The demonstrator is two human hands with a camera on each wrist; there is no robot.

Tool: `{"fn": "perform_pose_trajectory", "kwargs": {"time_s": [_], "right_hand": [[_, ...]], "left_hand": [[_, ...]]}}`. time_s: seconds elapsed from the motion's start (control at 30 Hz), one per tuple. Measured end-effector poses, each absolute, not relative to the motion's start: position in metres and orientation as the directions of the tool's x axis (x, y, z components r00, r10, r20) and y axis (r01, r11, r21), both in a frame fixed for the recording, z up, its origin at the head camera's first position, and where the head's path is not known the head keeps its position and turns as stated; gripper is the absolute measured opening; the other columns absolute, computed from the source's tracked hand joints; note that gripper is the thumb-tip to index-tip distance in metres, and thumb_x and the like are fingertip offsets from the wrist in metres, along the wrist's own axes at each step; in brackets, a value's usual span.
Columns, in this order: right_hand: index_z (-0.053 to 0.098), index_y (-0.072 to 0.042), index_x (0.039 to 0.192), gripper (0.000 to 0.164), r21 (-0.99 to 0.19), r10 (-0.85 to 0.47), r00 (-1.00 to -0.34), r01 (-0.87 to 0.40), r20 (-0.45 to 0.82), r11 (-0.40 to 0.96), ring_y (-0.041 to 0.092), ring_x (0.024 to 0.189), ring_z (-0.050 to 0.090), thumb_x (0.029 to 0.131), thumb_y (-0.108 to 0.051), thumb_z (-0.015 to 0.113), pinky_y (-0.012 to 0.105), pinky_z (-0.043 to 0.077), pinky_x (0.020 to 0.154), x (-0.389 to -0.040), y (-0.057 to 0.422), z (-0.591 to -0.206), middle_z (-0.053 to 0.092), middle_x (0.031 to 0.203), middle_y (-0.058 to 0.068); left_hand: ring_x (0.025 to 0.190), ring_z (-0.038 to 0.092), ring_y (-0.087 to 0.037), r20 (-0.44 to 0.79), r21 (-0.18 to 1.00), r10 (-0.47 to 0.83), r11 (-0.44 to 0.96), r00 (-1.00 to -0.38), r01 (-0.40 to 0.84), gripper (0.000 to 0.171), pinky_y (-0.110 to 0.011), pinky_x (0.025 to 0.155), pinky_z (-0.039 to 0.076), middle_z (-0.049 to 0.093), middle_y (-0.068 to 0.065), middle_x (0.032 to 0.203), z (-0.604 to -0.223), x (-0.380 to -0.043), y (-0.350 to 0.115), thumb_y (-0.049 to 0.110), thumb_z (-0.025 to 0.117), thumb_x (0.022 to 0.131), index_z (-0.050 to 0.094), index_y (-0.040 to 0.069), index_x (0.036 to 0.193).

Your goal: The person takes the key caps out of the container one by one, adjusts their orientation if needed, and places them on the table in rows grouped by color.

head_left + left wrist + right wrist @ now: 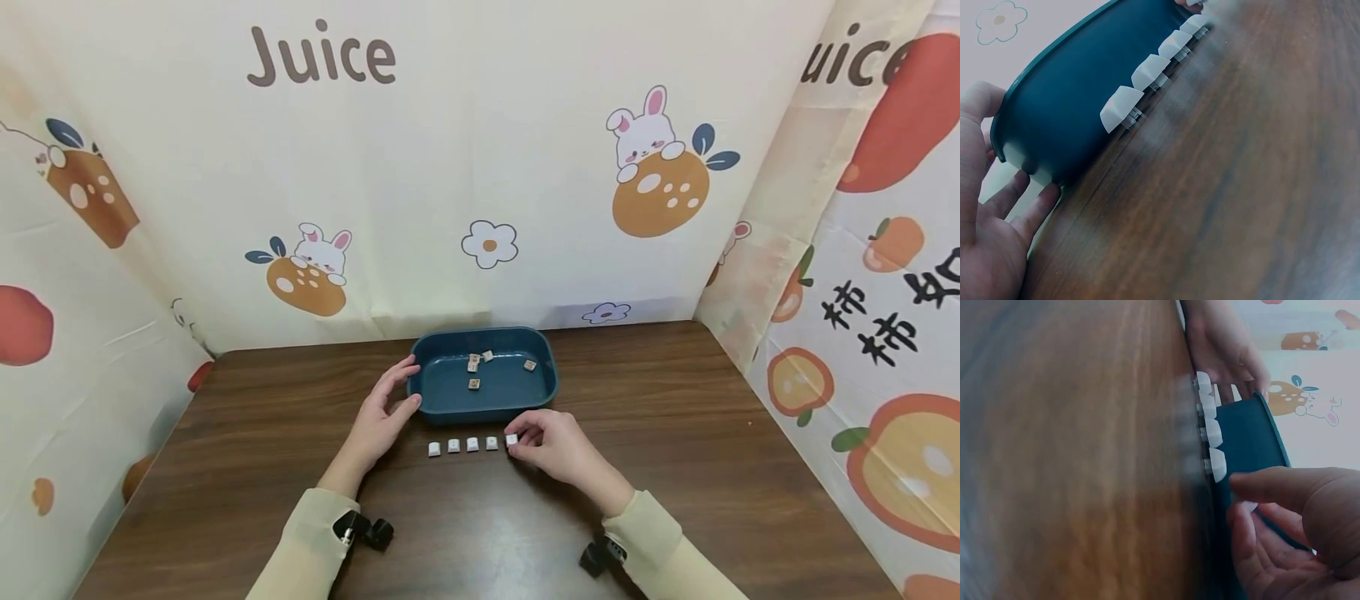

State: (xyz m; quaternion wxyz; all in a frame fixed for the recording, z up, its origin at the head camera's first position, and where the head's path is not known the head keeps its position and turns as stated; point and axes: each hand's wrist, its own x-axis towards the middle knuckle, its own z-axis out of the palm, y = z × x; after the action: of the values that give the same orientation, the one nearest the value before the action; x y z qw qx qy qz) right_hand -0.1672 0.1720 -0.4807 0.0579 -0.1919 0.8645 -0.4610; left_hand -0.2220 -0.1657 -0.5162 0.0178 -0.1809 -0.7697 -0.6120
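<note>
My right hand point(558, 443) pinches a white keycap point(512, 439) between thumb and fingertips, at the right end of a row. Several other white keycaps point(472, 445) stand side by side in that row, just in front of a dark teal tray point(465, 416). Clear stems show under the caps point(1122, 107) in the left wrist view. At the tray's left end rests my left hand point(380, 423), its spread fingers touching the wall and its thumb near the front corner. In the right wrist view, the fingers point(1272, 487) cover most of the pinched cap.
Inside the tray lie several small beige square pieces point(474, 384) with dark markings. The brown wooden table point(247, 467) meets a printed cloth backdrop point(420, 167) behind the tray, with more cloth point(862, 275) on the right side.
</note>
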Motion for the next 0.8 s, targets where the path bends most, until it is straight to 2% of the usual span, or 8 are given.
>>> {"fn": "perform_pose_trajectory", "kwargs": {"time_s": [0.2,0.37,0.57,0.8], "right_hand": [[0.081,-0.011,0.103,0.013,-0.811,-0.371,-0.925,-0.279,0.083,0.514,0.008,0.078,0.069,0.092,-0.007,0.087,0.025,0.058,0.069,-0.169,0.172,-0.488,0.075,0.088,-0.004],[0.083,-0.016,0.105,0.014,-0.792,-0.357,-0.931,-0.278,0.082,0.543,0.005,0.077,0.068,0.092,-0.012,0.088,0.026,0.057,0.069,-0.171,0.172,-0.493,0.074,0.089,-0.008],[0.085,-0.019,0.106,0.014,-0.772,-0.36,-0.928,-0.3,0.099,0.56,0.005,0.079,0.067,0.093,-0.014,0.089,0.026,0.057,0.07,-0.171,0.173,-0.498,0.074,0.098,-0.004],[0.086,-0.019,0.106,0.016,-0.745,-0.341,-0.93,-0.322,0.134,0.584,0.003,0.079,0.065,0.092,-0.016,0.09,0.026,0.056,0.069,-0.17,0.175,-0.502,0.073,0.099,-0.004]], "left_hand": [[0.157,0.039,-0.039,0.251,0.935,0.258,0.186,-0.933,0.303,0.048,-0.017,0.109,0.047,0.038,-0.006,0.175,-0.517,-0.223,-0.167,0.012,0.067,0.11,0.055,0.001,0.156],[0.157,0.039,-0.039,0.241,0.935,0.256,0.196,-0.936,0.295,0.049,-0.016,0.109,0.047,0.038,-0.004,0.175,-0.516,-0.222,-0.167,0.014,0.067,0.11,0.054,0.002,0.156],[0.158,0.039,-0.038,0.239,0.934,0.253,0.203,-0.938,0.293,0.049,-0.017,0.11,0.046,0.038,-0.004,0.175,-0.517,-0.223,-0.167,0.014,0.067,0.111,0.055,0.002,0.156],[0.158,0.039,-0.037,0.235,0.934,0.256,0.207,-0.938,0.29,0.049,-0.018,0.11,0.047,0.038,-0.003,0.175,-0.516,-0.222,-0.166,0.015,0.067,0.111,0.055,0.003,0.156]]}}
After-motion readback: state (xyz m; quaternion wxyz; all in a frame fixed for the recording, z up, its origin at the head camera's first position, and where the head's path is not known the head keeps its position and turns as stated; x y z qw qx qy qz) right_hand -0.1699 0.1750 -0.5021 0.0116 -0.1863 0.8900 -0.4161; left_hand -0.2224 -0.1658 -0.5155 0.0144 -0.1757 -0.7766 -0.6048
